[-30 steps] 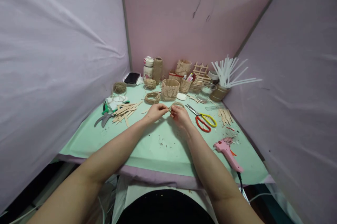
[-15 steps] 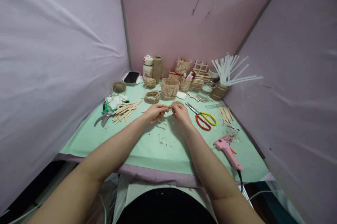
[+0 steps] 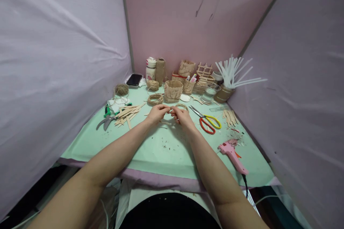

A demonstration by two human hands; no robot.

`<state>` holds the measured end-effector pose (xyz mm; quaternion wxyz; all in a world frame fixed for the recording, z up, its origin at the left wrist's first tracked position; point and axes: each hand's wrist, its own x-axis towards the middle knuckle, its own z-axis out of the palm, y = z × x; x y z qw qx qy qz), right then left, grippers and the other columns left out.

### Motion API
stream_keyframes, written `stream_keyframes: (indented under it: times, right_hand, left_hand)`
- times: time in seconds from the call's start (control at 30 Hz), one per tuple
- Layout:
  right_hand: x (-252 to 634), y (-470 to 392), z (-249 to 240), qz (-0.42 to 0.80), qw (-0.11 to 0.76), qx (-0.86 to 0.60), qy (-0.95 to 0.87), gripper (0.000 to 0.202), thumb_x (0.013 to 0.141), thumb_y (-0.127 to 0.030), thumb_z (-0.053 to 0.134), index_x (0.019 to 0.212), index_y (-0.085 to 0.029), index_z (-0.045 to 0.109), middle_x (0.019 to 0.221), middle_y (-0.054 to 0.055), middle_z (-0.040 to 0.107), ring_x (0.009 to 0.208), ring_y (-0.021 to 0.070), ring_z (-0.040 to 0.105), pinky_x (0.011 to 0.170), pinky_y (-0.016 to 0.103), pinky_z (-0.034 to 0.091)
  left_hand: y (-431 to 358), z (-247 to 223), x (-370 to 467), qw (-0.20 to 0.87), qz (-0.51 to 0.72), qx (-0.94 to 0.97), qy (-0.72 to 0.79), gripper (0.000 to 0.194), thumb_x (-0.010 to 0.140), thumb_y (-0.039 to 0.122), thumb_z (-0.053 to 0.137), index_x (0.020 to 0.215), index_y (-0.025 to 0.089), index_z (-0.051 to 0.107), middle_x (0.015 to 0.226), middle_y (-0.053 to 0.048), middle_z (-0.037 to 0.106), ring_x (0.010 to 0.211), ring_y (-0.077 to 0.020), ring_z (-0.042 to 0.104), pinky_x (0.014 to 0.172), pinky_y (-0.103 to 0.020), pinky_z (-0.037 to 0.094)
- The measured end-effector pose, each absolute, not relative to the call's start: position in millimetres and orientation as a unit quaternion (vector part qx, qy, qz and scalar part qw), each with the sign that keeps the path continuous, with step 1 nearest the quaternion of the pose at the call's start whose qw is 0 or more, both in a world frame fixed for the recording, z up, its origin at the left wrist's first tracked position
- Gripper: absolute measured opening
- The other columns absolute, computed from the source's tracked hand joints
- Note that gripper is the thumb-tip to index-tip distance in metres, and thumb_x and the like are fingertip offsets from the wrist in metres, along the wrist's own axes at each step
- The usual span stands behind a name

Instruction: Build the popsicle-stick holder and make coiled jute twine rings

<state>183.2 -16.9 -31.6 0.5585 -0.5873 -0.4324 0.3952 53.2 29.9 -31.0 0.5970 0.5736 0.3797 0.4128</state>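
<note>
My left hand and my right hand meet fingertip to fingertip over the middle of the green table. Both pinch a thin piece of twine, mostly hidden by the fingers. A loop of twine shows just behind my right hand, and a loose end hangs below, between the hands. Beyond my left hand lies a coil of twine. Behind the hands stands a container made of wooden pieces.
Scissors and a pink glue gun lie to the right. Wooden sticks and pruning shears lie left. At the back are a glass of water, white glue sticks, a bottle and a phone.
My right hand has shifted slightly left, so the fingertips now sit closer together. The right fingers have turned and changed their hold on the twine.
</note>
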Motion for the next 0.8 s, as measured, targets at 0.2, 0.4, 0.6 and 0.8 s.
stream_keyframes:
  times: [0.2,0.4,0.6,0.8]
  right_hand:
    - [181.1,-20.5,-27.5,0.363,0.58,-0.543,-0.487,0.028,0.065,-0.043,0.068,0.077,-0.018,0.069,0.079,0.003,0.066,0.071,0.0138,0.055,0.055,0.022,0.04]
    - [182.7,-15.8,-29.9,0.502,0.588,-0.518,-0.366,0.025,0.068,-0.041,0.062,0.078,-0.018,0.067,0.077,0.004,0.064,0.07,0.014,0.056,0.052,0.021,0.039]
    - [183.7,-17.4,-29.9,0.546,0.611,-0.468,-0.33,0.024,0.059,-0.036,0.073,0.067,-0.018,0.059,0.063,-0.003,0.057,0.062,0.0092,0.051,0.051,0.019,0.035]
    - [183.6,-13.7,-34.4,0.579,0.62,-0.421,-0.32,0.02,0.06,-0.03,0.073,0.062,-0.018,0.057,0.057,-0.004,0.053,0.056,0.0081,0.05,0.049,0.02,0.036]
  left_hand:
    - [27.6,-36.3,54.7,0.571,0.409,0.593,0.393,0.016,0.063,0.032,0.064,0.059,0.016,0.061,0.043,0.005,0.039,0.041,-0.0062,0.027,0.042,-0.022,0.016]
    - [25.7,-36.7,54.7,0.623,0.407,0.558,0.367,0.027,0.063,0.039,0.071,0.061,0.016,0.058,0.046,0.005,0.04,0.041,-0.0049,0.026,0.041,-0.022,0.014]
    - [25.6,-35.1,53.1,0.681,0.356,0.558,0.314,0.035,0.062,0.046,0.075,0.066,0.014,0.061,0.044,0.006,0.033,0.042,-0.004,0.023,0.042,-0.021,0.011]
    - [28.7,-38.0,52.1,0.68,0.334,0.575,0.31,0.03,0.065,0.041,0.073,0.074,0.014,0.065,0.048,0.004,0.043,0.042,-0.0043,0.027,0.042,-0.022,0.012]
